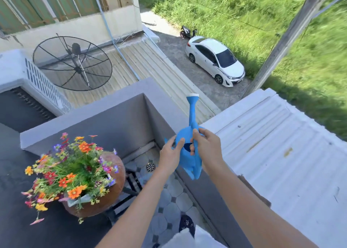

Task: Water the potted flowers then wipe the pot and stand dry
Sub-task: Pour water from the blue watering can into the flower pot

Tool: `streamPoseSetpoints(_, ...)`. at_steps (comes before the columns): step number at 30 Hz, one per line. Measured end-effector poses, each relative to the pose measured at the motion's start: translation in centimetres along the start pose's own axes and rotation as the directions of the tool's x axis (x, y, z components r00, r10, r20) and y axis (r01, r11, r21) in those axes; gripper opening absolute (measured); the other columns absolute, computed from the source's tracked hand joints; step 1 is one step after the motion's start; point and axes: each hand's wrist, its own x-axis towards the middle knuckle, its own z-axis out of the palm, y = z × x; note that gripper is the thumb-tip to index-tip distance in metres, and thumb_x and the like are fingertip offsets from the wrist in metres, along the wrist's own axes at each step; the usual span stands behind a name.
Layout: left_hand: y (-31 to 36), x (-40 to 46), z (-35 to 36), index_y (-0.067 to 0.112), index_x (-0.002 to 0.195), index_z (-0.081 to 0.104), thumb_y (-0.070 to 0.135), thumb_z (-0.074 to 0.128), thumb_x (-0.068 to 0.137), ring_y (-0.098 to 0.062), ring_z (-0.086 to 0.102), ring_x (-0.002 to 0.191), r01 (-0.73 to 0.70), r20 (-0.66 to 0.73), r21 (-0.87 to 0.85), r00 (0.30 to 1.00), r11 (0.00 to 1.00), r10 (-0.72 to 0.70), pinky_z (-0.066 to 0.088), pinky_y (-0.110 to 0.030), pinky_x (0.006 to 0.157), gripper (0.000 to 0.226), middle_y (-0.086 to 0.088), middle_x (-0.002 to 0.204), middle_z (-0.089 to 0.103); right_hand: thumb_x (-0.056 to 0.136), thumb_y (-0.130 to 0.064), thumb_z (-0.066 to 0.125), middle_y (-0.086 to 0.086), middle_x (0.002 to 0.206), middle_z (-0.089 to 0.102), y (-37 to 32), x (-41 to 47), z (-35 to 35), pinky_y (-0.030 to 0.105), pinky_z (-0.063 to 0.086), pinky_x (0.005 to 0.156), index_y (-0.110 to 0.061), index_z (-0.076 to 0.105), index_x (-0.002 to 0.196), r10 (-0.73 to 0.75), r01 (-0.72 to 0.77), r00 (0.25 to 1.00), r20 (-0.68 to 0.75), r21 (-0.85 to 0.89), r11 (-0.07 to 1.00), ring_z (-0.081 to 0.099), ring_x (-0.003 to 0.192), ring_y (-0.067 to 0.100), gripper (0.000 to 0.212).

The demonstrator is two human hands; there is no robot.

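I hold a blue plastic watering can (187,161) over the grey balcony wall (202,189), its long spout with a white rose pointing up and away. My right hand (206,146) grips its top handle. My left hand (170,154) clasps the can's left side. At lower left, a round brown pot (112,174) full of orange, red, yellow and purple flowers (69,174) sits on a black metal stand (131,187). The pot is well apart from the can, to its left.
The tiled balcony floor (169,206) has a round drain (150,166) in the corner. A white cloth (187,238) shows at the bottom edge. Beyond the wall are a white metal roof (272,154), a satellite dish (73,63) and a parked white car (216,60).
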Motion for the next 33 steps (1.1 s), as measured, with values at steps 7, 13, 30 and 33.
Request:
streamPoseSetpoints(7, 0.8, 3.9, 3.6, 0.025, 0.12, 0.064, 0.04, 0.051, 0.098, 0.003, 0.065, 0.102, -0.047, 0.143, -0.046, 0.988, 0.998, 0.053, 0.047, -0.019, 0.092, 0.03, 0.013, 0.109, 0.072, 0.097, -0.013, 0.064, 0.016, 0.082, 0.074, 0.1, 2.5, -4.1, 0.034, 0.063, 0.067, 0.002, 0.062, 0.116, 0.111, -0.116, 0.993, 0.042, 0.162, 0.98, 0.075, 0.073, 0.03, 0.024)
streamPoseSetpoints(13, -0.8, 7.6, 5.8, 0.021, 0.132, 0.06, 0.046, 0.053, 0.093, -0.012, 0.061, 0.119, -0.032, 0.179, 0.053, 0.984, 0.998, 0.022, 0.045, -0.039, 0.107, 0.047, 0.005, 0.13, 0.066, 0.098, -0.011, 0.062, 0.024, 0.094, 0.074, 1.9, 4.3, -5.9, 0.031, 0.063, 0.065, 0.004, 0.061, 0.12, 0.16, -0.157, 0.987, -0.008, 0.167, 0.973, 0.076, 0.079, 0.033, 0.026)
streamPoseSetpoints(30, 1.5, 4.7, 5.8, 0.016, 0.127, 0.058, 0.03, 0.052, 0.098, -0.009, 0.056, 0.106, -0.374, -0.03, 0.302, 0.916, 0.877, 0.401, 0.051, -0.037, 0.093, 0.033, 0.004, 0.12, 0.061, 0.102, -0.035, 0.052, 0.001, 0.097, 0.073, 5.3, 3.1, -7.3, 0.033, 0.061, 0.061, -0.017, 0.064, 0.113, 0.007, -0.035, 0.98, -0.197, -0.14, 0.989, 0.069, 0.07, 0.005, 0.024)
streamPoseSetpoints(33, 4.6, 1.8, 7.1, 0.014, 0.115, 0.061, 0.021, 0.053, 0.097, -0.008, 0.057, 0.096, -0.579, -0.063, 0.295, 0.782, 0.76, 0.62, 0.05, -0.026, 0.083, 0.021, 0.003, 0.103, 0.062, 0.101, -0.026, 0.054, 0.002, 0.096, 0.07, 6.3, 2.2, -10.0, 0.034, 0.06, 0.057, -0.018, 0.063, 0.11, -0.052, -0.004, 0.956, -0.288, -0.191, 0.982, 0.067, 0.072, 0.005, 0.015)
